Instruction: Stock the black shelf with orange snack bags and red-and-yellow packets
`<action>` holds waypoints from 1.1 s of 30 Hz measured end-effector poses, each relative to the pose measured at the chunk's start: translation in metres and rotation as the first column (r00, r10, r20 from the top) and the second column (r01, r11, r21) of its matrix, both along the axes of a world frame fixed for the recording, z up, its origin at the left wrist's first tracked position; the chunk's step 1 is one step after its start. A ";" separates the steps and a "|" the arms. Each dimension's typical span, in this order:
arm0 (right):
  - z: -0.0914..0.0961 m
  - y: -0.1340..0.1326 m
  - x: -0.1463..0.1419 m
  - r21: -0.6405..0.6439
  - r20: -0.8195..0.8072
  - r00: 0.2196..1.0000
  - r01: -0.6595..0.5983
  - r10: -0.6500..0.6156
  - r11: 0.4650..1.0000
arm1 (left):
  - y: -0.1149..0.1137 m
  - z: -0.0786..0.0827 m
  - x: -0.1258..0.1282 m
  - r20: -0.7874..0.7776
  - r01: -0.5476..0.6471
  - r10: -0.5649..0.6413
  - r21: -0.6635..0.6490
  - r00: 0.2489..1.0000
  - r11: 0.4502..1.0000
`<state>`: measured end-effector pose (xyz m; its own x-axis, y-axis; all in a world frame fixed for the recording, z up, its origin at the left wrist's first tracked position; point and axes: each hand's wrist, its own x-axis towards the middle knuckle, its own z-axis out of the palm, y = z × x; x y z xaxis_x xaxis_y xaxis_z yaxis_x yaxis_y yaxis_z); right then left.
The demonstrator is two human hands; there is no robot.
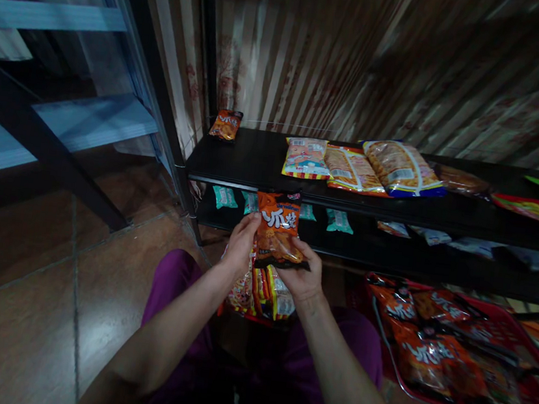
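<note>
Both hands hold an orange and black snack bag [276, 229] upright in front of the black shelf unit [250, 159]. My left hand [241, 243] grips its left edge with the thumb on the front. On the lower right corner, my right hand [307, 275] is closed, its fingers partly behind the bag. A similar orange snack bag [226, 124] sits at the left end of the upper shelf. Below my hands, several colourful snack bags [263, 293] stand close together between my knees; what holds them is mostly hidden.
A red basket [403, 390] with several orange snack bags [434, 360] stands on the floor at right. Several larger bags [401, 169] lie on the upper shelf, and small teal packets [340, 221] on the lower one. A blue-grey shelf rack [63, 118] rises at left.
</note>
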<state>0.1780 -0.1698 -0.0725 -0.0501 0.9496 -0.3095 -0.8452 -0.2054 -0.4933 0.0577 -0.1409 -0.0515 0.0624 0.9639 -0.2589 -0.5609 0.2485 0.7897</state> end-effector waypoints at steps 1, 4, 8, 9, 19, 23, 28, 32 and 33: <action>0.000 0.000 0.000 -0.012 0.002 1.000 -0.013 0.013 1.000 | 0.004 0.001 0.000 0.051 0.002 -0.001 -0.023 0.999 1.000; -0.001 -0.003 -0.002 -0.056 0.026 0.999 -0.046 0.048 0.997 | 0.016 0.002 -0.001 0.110 0.025 -0.019 -0.052 0.994 0.998; -0.004 -0.007 -0.002 -0.089 0.103 0.993 -0.050 0.059 0.995 | 0.028 0.002 -0.005 0.119 0.003 0.008 -0.091 0.993 0.996; -0.005 -0.007 -0.001 -0.079 0.115 0.991 -0.061 0.070 0.995 | 0.030 0.002 -0.006 0.122 -0.010 0.022 -0.099 0.992 0.995; -0.017 -0.021 -0.002 -0.023 0.029 0.993 -0.112 0.113 0.993 | 0.043 0.019 -0.006 0.093 -0.223 0.242 -0.175 0.966 0.959; -0.024 -0.021 -0.010 -0.030 0.100 0.995 -0.008 0.011 1.000 | 0.046 0.025 -0.006 0.070 -0.243 0.255 -0.147 0.964 0.959; -0.031 -0.019 -0.010 -0.060 0.135 0.991 0.006 0.002 0.998 | 0.050 0.034 -0.015 0.065 -0.171 0.178 -0.110 0.982 0.979; -0.029 -0.021 -0.010 -0.055 0.134 0.991 0.018 -0.010 0.998 | 0.054 0.037 -0.022 -0.009 -0.179 0.179 -0.135 0.984 0.975; -0.028 -0.021 -0.010 -0.052 0.138 0.990 0.020 -0.013 0.998 | 0.055 0.037 -0.023 -0.024 -0.187 0.185 -0.141 0.982 0.972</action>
